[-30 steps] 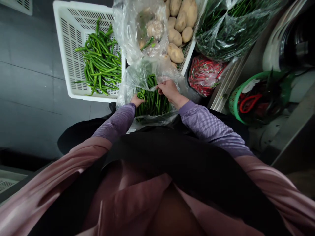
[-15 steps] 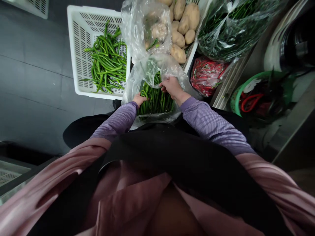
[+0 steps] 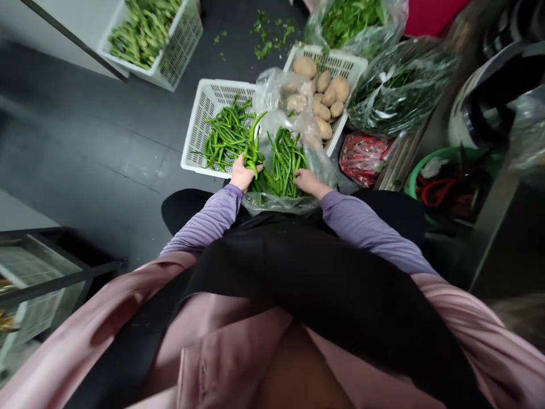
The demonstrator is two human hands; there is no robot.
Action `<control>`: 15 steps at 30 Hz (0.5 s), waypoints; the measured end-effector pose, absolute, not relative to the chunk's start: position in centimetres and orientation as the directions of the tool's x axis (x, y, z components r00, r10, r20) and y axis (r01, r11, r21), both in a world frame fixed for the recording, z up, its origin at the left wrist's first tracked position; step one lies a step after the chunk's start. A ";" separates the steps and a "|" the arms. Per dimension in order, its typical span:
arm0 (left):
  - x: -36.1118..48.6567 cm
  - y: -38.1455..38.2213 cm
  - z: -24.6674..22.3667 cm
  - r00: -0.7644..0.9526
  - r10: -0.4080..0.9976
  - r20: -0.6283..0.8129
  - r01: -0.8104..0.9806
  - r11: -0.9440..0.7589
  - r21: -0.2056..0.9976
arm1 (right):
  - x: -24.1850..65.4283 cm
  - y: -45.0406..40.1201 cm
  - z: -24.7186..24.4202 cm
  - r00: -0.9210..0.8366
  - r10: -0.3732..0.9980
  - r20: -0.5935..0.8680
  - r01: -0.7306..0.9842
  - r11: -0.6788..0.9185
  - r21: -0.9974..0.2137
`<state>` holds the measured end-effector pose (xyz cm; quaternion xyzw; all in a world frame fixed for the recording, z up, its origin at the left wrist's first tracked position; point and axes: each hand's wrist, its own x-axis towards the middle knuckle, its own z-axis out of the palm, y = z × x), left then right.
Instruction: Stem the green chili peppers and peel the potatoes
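My left hand (image 3: 242, 172) is closed round a few long green peppers (image 3: 254, 142), held between the white basket (image 3: 191, 133) and the open plastic bag (image 3: 323, 165). More green peppers (image 3: 225, 133) lie in that basket. The bag, in front of my lap, is full of green peppers (image 3: 284, 162). My right hand (image 3: 307, 182) is at the right side of this pile, its fingers bent against the peppers; whether it grips one is too small to tell.
Behind the bag, a second basket (image 3: 357, 62) holds potatoes (image 3: 323, 96) and a knotted bag. Bagged red chillies (image 3: 364, 159), bagged greens (image 3: 395, 96) and a green colander (image 3: 415, 170) are at the right. Another vegetable basket (image 3: 181, 51) stands back left.
The left hand has lifted some peppers out of the bag. My right hand has let go of the bag's plastic and moved down to the peppers. The view has shifted, showing more floor.
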<state>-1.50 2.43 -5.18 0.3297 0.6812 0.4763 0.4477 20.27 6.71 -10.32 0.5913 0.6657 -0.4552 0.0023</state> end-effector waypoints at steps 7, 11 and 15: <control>-2.9 4.0 0.1 -0.523 0.849 -0.077 0.079 0.139 0.987 | 19.5 1.8 -7.2 -0.493 0.569 -0.658 0.863 0.225 -0.451; -4.7 4.8 2.4 -0.617 0.782 -0.090 -0.080 0.051 0.995 | 19.8 0.6 -4.0 -0.514 0.588 -0.625 0.856 0.297 -0.424; -6.8 5.2 4.9 -0.657 0.714 -0.242 -0.355 -0.010 0.935 | 19.6 -0.6 -1.7 -0.622 0.583 -0.522 0.783 0.468 -0.411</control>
